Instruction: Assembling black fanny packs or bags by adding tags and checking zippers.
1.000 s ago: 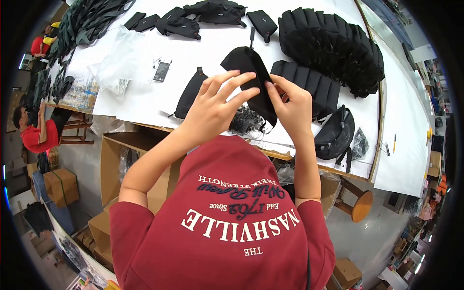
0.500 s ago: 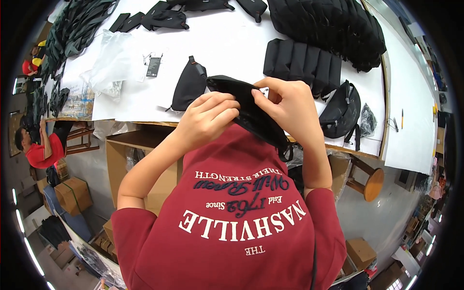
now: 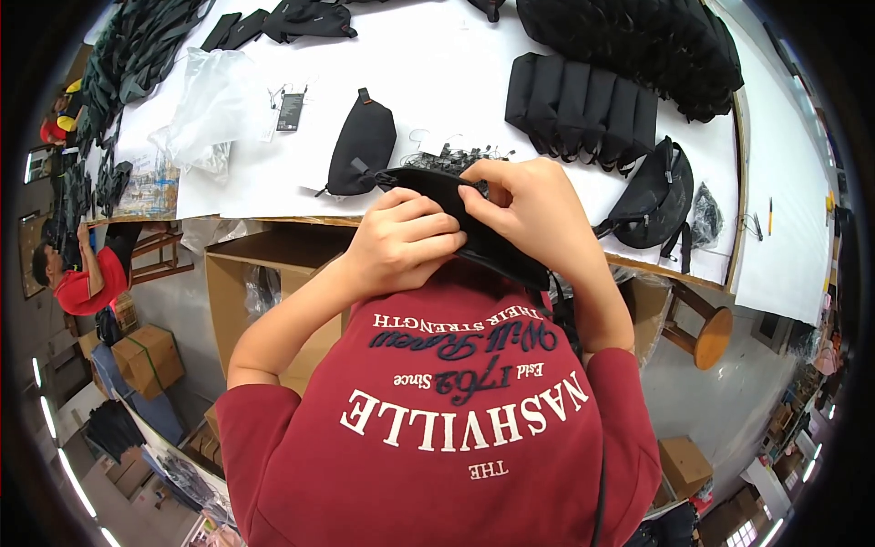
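Note:
A black fabric bag [image 3: 488, 244] is held at the table's near edge, close to my chest. My left hand [image 3: 407, 239] has its fingers curled over the bag's left side. With thumb and forefinger together, my right hand [image 3: 536, 211] pinches the bag's upper edge; whether something small sits in that pinch is hidden. Just beyond the bag lies a heap of small black tags with thin strings [image 3: 460, 155]. A flat black pouch [image 3: 362, 144] with a loop at its top rests on the table to the left.
Farther left are a black hang tag [image 3: 291, 111] and clear plastic bags [image 3: 208, 114]. A row of black pouches [image 3: 581, 108] and a black waist bag [image 3: 653, 196] lie right. Below the table stand a cardboard box [image 3: 273, 283] and a wooden stool [image 3: 711, 337]. Another person [image 3: 89, 278] works far left.
My view has shifted slightly. Both hands have tilted the bag's upper edge lower, so the heap of tags behind it now shows. The white piece by my right fingertips is out of sight.

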Demonstrator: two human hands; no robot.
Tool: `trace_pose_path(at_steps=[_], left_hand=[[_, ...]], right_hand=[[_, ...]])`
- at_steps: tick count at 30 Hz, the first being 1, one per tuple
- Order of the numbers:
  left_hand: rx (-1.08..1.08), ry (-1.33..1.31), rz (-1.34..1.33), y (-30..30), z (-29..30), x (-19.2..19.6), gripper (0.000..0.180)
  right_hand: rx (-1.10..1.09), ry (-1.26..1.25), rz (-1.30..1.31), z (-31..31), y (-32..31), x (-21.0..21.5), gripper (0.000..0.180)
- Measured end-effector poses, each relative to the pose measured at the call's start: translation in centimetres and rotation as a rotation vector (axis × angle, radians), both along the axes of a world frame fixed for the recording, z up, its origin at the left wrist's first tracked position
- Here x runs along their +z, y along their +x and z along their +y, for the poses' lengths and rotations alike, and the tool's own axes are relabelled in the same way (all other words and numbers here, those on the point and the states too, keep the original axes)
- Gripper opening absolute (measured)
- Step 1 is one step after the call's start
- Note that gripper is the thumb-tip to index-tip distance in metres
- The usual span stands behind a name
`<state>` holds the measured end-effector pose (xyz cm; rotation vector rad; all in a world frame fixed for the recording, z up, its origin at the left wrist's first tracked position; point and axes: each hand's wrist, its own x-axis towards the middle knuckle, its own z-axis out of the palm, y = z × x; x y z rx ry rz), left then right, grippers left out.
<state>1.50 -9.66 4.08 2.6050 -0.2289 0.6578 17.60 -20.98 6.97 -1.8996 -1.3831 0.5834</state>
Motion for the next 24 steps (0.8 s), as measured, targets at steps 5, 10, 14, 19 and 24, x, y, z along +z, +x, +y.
trace_pose_path(at_steps=[5,10,14,19,24], left_hand=[[-0.082,-0.052,0.191,-0.6,0.5,1.0,0.017],[-0.065,-0.46,0.734,-1.3,2.7,2.1,0.022],[0.102,-0.728,0.785,-2.1,4.1,1.0,0.024],[0.294,-0.795,0.796,-2.5,4.6,0.4,0.028],[0.215,-0.899,0.786,-3.2,5.3,-1.0,0.03]], right_hand=[[0.09,-0.064,0.165,0.7,1.2,-1.5,0.021],[0.48,-0.37,0.645,-2.0,5.2,-7.0,0.046],[0.482,-0.533,0.555,-5.0,4.8,-7.4,0.059],[0.252,-0.273,0.642,-6.9,2.0,-6.7,0.06],[0.125,-0.267,0.588,-6.1,0.6,-8.1,0.065]])
